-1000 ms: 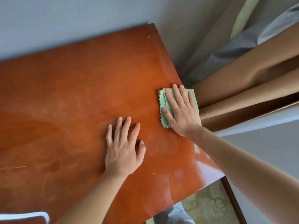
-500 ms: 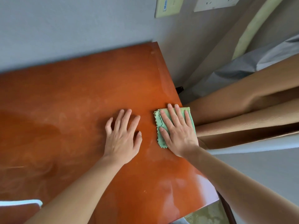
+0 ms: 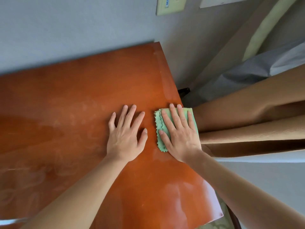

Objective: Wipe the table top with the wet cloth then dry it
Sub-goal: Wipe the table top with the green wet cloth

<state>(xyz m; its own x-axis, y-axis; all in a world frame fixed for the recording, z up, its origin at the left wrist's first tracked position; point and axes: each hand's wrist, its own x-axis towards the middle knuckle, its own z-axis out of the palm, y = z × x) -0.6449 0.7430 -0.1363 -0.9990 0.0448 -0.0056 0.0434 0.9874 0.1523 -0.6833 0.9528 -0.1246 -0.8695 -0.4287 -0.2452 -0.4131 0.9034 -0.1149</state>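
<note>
Cloth: the green cloth, folded, scalloped edge showing, lies flat on the table by its right edge, pinned under a palm.
Right hand: the right hand presses straight-fingered on the cloth, fingers spread and pointing toward the wall; nothing curled, it's pushing, not gripping.
Left hand: the left hand lies flat and spread on bare wood just beside the cloth, holding nothing, looks like a brace.
Table: the table, glossy orange-brown, shows cloudy streaks and swirls across the middle and left, a bright sheen toward the near corner.
Stage: I'd call this the wet wipe in hand at the right edge; drying looks not yet begun.
Risk, edge: the cloth's far side sits right at the table's lip, some of it seems to overhang; a sideways stroke outward could carry it off the edge.
Risk, streaks: with so much hazy surface at left, patches could be missed, or smears left if drying comes late.
Risk, slip: a flat palm on slick wet varnish could skid.
Surroundings: tan curtain folds hang close beside the cloth; a pale wall plate above.
Writing: a small blue mark on the plate, too small to read.
</note>
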